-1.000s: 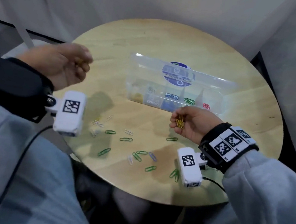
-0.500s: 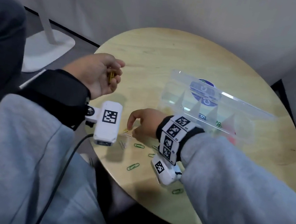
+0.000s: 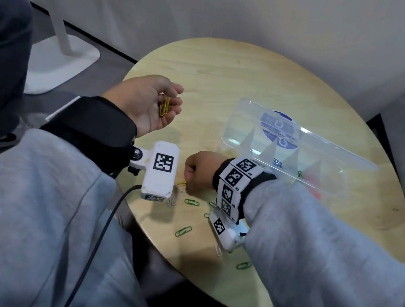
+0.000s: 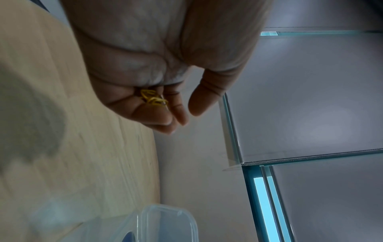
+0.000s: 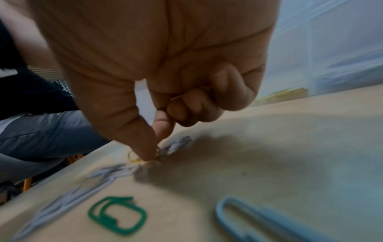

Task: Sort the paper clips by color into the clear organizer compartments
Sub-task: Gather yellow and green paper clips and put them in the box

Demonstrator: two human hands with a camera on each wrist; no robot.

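Note:
My left hand [image 3: 151, 103] hovers palm up over the round table's [image 3: 233, 79] left edge. Its curled fingers cup a few yellow paper clips [image 3: 163, 106] [image 4: 153, 98], with the thumb held apart. My right hand [image 3: 186, 182] is down on the table near the front left edge. Thumb and forefinger [image 5: 153, 152] pinch a yellow clip [image 5: 133, 158] that lies on the wood, and the other fingers are curled in. The clear organizer [image 3: 238, 137] stands open to the right, its lid [image 3: 328, 148] tilted back; coloured clips show faintly inside.
Green clips [image 3: 191, 202] [image 3: 183, 231] [image 3: 244, 265] and white clips [image 3: 173, 200] lie scattered near the table's front edge. A blue clip [image 5: 259, 217] lies under my right wrist. A white stand base [image 3: 62, 64] sits on the floor at left.
My right hand left the organizer's front and went down left onto the loose clips. My left hand turned palm up and its fingers loosened, showing the yellow clips.

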